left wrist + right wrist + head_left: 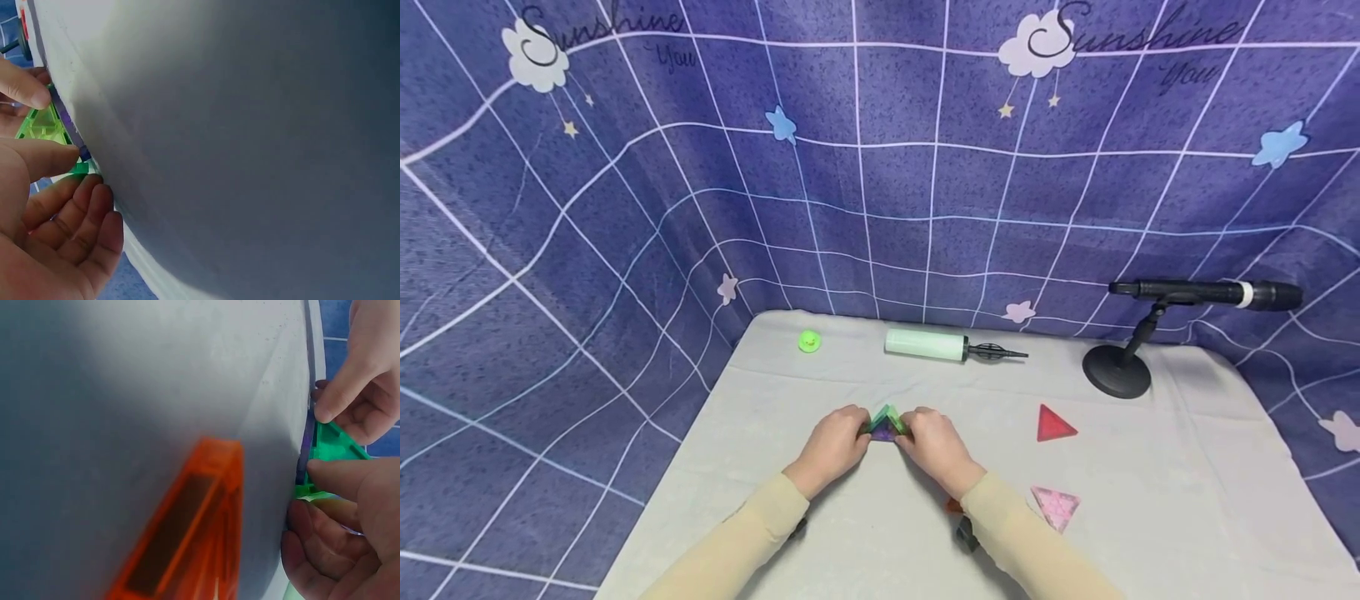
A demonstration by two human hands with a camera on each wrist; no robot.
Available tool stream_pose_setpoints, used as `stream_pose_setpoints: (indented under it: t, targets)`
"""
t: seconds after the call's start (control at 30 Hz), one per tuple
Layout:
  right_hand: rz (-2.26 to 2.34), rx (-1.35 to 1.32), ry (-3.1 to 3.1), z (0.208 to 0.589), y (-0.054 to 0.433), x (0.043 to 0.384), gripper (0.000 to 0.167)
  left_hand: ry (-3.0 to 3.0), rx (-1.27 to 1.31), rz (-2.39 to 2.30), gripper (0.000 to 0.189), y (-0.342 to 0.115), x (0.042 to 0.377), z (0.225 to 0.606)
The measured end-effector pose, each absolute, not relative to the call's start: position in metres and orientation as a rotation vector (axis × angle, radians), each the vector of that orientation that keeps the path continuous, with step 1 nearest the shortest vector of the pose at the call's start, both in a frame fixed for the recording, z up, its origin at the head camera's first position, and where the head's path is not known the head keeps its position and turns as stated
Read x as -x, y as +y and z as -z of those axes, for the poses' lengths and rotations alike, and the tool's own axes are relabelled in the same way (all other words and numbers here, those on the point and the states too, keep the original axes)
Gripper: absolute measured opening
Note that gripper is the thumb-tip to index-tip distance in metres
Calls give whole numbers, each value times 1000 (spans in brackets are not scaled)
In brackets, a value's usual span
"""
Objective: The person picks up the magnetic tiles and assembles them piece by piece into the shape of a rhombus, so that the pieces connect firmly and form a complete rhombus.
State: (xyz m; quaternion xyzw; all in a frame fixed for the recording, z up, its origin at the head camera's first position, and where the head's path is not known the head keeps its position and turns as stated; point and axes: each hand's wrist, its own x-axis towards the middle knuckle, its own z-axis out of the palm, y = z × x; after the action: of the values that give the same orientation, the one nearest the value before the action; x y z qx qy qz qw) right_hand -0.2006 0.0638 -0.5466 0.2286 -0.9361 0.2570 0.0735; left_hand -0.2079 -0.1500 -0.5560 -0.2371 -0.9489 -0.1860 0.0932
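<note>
Over the middle of the table, my left hand (838, 442) pinches a teal-green triangular magnetic tile (337, 445) between thumb and fingers. Facing it, my right hand (934, 446) pinches a lime-green triangular magnetic tile (45, 127). Both green tiles lean together at the top like a small tent. Along their lower edge lies a purple tile (883, 431), touching the tabletop. Fingers hide the tiles' outer corners. An orange triangular tile (215, 481) stands out close in the right wrist view; in the head view the right forearm mostly covers it.
Right of the hands lie a red triangle tile (1055, 424) and a pink triangle tile (1056, 506). Along the back are a small green duck toy (809, 341), a pale green hand pump (927, 344) and a black microphone on a stand (1117, 372). A patterned blue curtain (895, 183) hangs behind.
</note>
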Motion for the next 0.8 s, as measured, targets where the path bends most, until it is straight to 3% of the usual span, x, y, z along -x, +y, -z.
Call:
stream_pose_setpoints:
  t: [0.27, 0.8]
  targets:
    - [-778, -731, -2901, 542, 73, 201, 30, -2842, 678, 496, 14, -152, 203, 551]
    - [-763, -618, -2775, 545, 124, 202, 24, -2747, 807, 520, 24, -133, 189, 541]
